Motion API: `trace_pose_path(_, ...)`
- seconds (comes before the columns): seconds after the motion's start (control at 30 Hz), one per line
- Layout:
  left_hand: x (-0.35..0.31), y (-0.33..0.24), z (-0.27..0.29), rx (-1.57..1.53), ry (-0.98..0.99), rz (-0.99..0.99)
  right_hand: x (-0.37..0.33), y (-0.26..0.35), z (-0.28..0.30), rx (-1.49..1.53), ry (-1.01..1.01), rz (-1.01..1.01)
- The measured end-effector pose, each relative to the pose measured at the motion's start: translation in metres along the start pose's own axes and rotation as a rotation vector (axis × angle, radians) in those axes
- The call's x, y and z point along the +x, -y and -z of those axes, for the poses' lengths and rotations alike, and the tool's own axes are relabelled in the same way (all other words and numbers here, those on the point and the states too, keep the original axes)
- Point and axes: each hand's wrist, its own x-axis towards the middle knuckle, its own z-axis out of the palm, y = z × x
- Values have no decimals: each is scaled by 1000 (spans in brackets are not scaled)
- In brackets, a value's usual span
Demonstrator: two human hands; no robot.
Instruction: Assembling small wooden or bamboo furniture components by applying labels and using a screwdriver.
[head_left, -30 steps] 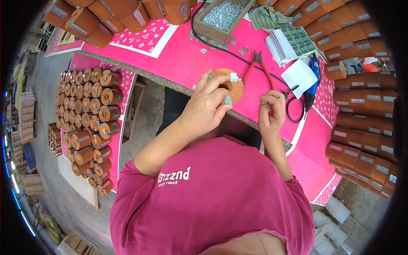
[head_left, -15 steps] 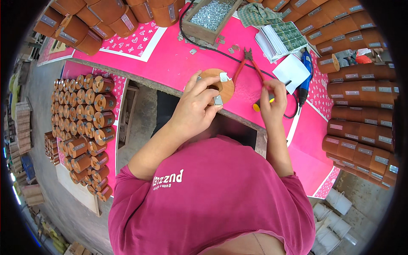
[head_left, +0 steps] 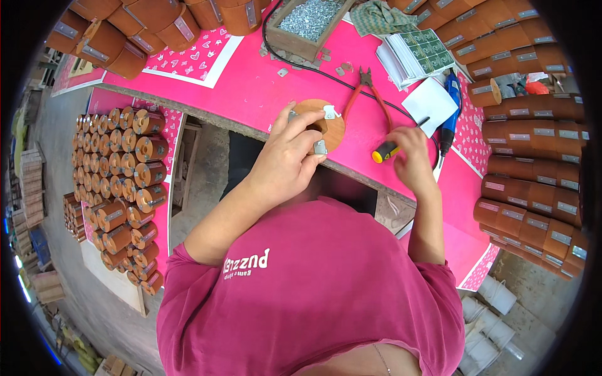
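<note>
My left hand (head_left: pixel 287 155) grips a round, orange-brown wooden cylinder (head_left: pixel 331 133) with a hole in its end face, at the table's front edge. A small white metal plate (head_left: pixel 330 113) lies on that face, and another metal piece (head_left: pixel 320 148) shows by my fingertips. My right hand (head_left: pixel 414 156) is bent over a screwdriver (head_left: pixel 384 152) with a black and yellow handle. Its fingers are blurred and partly hidden, so I cannot tell whether they grip it. Red-handled pliers (head_left: pixel 366 94) lie open between the cylinder and my right hand.
A wooden box (head_left: pixel 295 47) of small metal parts stands at the back, near card stacks (head_left: pixel 417 56) and a cloth (head_left: pixel 381 19). A blue power tool (head_left: pixel 450 109) lies right, its black cord crossing the pink table. Many wooden cylinders (head_left: pixel 533 135) are stacked around.
My right hand has shifted down and slightly right, its fingers bending over, so more of the screwdriver handle shows. The left hand and cylinder have hardly moved.
</note>
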Motion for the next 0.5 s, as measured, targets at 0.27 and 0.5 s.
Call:
trace_pose_path(0.27,1,0,-3,-66,-39,18,2,-9,-16,-134,-4,159)
trace_pose_path(0.5,-2,1,-3,-38,-19,17,17,25,64,504,-509,72)
